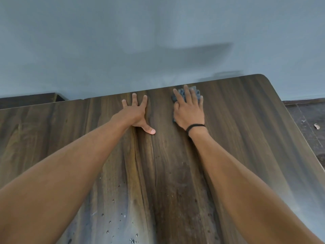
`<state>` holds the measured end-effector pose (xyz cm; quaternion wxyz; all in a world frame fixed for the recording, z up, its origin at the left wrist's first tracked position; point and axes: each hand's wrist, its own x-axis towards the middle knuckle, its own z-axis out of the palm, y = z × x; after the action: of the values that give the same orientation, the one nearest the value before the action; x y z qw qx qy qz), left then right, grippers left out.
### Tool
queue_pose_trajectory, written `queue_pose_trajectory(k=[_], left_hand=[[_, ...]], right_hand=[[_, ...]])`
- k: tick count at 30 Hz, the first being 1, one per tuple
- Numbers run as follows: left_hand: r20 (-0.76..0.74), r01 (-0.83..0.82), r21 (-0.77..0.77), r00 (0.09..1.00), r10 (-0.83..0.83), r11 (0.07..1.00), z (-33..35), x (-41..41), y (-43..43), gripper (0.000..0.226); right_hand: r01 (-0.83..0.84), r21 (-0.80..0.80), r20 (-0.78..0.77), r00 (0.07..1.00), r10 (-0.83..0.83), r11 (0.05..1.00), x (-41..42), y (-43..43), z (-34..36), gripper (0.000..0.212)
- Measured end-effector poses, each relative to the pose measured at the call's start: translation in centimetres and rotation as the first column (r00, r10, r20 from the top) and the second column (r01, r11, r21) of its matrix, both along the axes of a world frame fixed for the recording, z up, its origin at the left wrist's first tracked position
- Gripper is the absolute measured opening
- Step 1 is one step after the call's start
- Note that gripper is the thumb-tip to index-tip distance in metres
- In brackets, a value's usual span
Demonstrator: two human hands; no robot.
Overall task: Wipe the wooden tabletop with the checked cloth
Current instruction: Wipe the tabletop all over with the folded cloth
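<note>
Droplets (121,217) dot the wooden tabletop (246,131) toward its near edge. My left hand (136,111) lies flat and spread by the far edge, holding nothing. My right hand (189,111), laid out straight, presses the checked cloth (181,93) there too; I judge it soft, light, best pinned under the palm.

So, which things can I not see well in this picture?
Head view only.
The checked cloth: mostly under the right hand; its pattern and full size are hidden.
The wooden tabletop: near edge and left end cut off by the frame; forearms cover parts.
The small spots near the bottom: too small to tell drops from stains.
</note>
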<state>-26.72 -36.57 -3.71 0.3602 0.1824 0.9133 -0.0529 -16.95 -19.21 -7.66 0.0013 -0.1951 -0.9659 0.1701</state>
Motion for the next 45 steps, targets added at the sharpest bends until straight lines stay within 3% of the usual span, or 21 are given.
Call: queue_pose_trajectory(k=[4, 8, 12, 16, 20, 24, 28, 32, 37, 41, 43, 45], left_hand=[[-0.016, 0.018, 0.013, 1.000, -0.018, 1.000, -0.2, 0.2, 0.1, 0.152], [-0.025, 0.007, 0.048, 1.000, -0.006, 0.999, -0.3, 0.1, -0.6, 0.149], [-0.060, 0.033, 0.082, 0.998, -0.028, 0.996, -0.6, 1.2, -1.1, 0.141], [-0.046, 0.094, 0.064, 0.995, -0.091, 0.994, -0.5, 2.9, -2.1, 0.147], [-0.001, 0.126, 0.041, 0.992, -0.126, 0.991, -0.9, 4.3, -2.6, 0.157], [-0.011, 0.126, 0.052, 0.992, -0.126, 0.991, -0.6, 4.3, -2.8, 0.155], [-0.019, 0.126, 0.062, 0.992, -0.125, 0.990, -0.6, 4.7, -2.7, 0.154], [0.002, 0.113, 0.041, 0.994, -0.113, 0.993, -0.3, 4.4, -2.6, 0.158], [-0.014, 0.132, 0.044, 0.991, -0.131, 0.990, -0.6, 4.5, -2.7, 0.159], [-0.112, 0.153, 0.053, 0.983, -0.147, 0.987, 0.2, 5.9, -2.8, 0.148], [-0.145, 0.156, 0.049, 0.978, -0.147, 0.987, 0.3, 7.6, -2.6, 0.146], [-0.069, 0.151, 0.021, 0.986, -0.149, 0.988, 0.2, 9.3, -2.5, 0.150]], right_hand=[[-0.153, 0.048, -0.022, 0.988, 0.154, 0.987, 4.3, -1.4, -0.7, 0.055], [-0.004, 0.016, -0.005, 1.000, 0.005, 1.000, 5.6, -1.5, -0.2, 0.056], [-0.180, 0.052, -0.002, 0.984, 0.181, 0.982, 9.0, -2.2, -0.6, 0.056], [0.046, 0.023, 0.012, 0.999, -0.046, 0.999, 8.6, -1.4, 0.4, 0.055], [-0.118, 0.054, -0.027, 0.992, 0.119, 0.992, 13.2, -3.6, -0.7, 0.057], [0.104, 0.034, -0.003, 0.995, -0.104, 0.994, 12.6, -3.2, -0.1, 0.056], [-0.102, 0.068, -0.035, 0.994, 0.104, 0.992, 16.1, -5.1, -1.1, 0.058], [0.113, 0.034, -0.004, 0.994, -0.113, 0.993, 14.6, -3.1, -0.4, 0.056], [-0.125, 0.074, -0.035, 0.991, 0.127, 0.989, 19.8, -5.9, -1.2, 0.056], [0.118, 0.036, 0.010, 0.993, -0.118, 0.992, 18.1, -5.7, -0.3, 0.055], [-0.014, 0.056, -0.025, 1.000, 0.016, 0.998, 19.1, -7.7, -0.8, 0.056], [-0.094, 0.072, -0.035, 0.995, 0.096, 0.993, 21.7, -7.6, -1.4, 0.055]])
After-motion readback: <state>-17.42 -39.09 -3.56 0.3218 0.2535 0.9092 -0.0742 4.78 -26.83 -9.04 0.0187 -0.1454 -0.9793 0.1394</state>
